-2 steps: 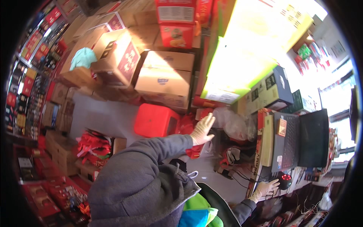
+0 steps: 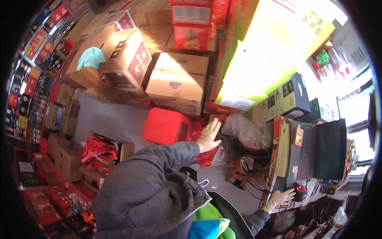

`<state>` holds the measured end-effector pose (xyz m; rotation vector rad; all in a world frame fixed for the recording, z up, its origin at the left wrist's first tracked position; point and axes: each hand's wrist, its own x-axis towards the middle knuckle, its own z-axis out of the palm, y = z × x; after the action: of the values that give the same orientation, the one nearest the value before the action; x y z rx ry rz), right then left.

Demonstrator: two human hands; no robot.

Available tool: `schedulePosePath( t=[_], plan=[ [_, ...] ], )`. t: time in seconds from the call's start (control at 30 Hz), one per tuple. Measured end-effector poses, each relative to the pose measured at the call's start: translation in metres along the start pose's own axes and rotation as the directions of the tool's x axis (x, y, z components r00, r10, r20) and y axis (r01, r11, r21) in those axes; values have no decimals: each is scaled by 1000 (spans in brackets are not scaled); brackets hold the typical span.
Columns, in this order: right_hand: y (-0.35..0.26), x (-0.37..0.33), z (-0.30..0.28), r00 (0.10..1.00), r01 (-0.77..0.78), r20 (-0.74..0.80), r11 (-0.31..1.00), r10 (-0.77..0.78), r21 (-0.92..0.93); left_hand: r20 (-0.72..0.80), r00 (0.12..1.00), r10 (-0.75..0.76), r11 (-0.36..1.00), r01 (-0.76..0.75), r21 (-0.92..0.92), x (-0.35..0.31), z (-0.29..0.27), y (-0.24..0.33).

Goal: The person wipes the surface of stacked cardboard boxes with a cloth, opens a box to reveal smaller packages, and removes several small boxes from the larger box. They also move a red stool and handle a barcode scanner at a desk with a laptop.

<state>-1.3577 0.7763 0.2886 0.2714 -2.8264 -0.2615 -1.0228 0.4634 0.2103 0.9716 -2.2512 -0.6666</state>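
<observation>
My left hand [image 2: 209, 136], in a pale glove, is held out with its fingers stretched and nothing in them. It hovers by red plastic bags [image 2: 195, 130] and a clear plastic bag [image 2: 242, 131], right of a red stool-like box [image 2: 165, 126]. My right hand [image 2: 279, 199], also gloved, lies over the near edge of a desk with fingers extended. Its fingertips reach a rounded black device [image 2: 300, 192] with red lights; whether they touch it I cannot tell. An open laptop [image 2: 304, 149] stands beyond that hand, turned sideways.
Brown cartons [image 2: 176, 81] are stacked ahead, with red packages [image 2: 191, 36] on top. A bright yellow-green box [image 2: 254, 75] towers at right. A carton of red ribbons or bags [image 2: 99, 153] sits left. Black cables [image 2: 254, 187] hang from the desk [image 2: 271, 171]. Shelves of goods line the left.
My left hand has drawn slightly left and back from the clear plastic bag. My right hand stays by the black device. The whole view has shifted a little.
</observation>
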Motion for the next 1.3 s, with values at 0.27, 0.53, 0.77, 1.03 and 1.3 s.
schedulePosePath(
  t=[0.27,0.53,0.77,1.03,1.3],
  plan=[
    [-153,-44,-75,912,385,-283,862,-299,331,-20,778,-628,777,628,30,-95,-123,-117],
    [-289,-206,-150,650,759,-488,524,-582,387,175,581,-795,596,802,44,-151,-231,-210],
    [-352,-302,-174,481,847,-467,257,-742,465,-204,447,-871,480,863,-157,-211,-347,-317],
    [-403,-314,-170,318,868,-517,25,-795,496,-431,237,-871,417,820,-392,-240,-430,-322],
    [-438,-347,-204,232,804,-533,-148,-814,576,-584,285,-760,629,545,-554,-198,-483,-318]
  ],
)
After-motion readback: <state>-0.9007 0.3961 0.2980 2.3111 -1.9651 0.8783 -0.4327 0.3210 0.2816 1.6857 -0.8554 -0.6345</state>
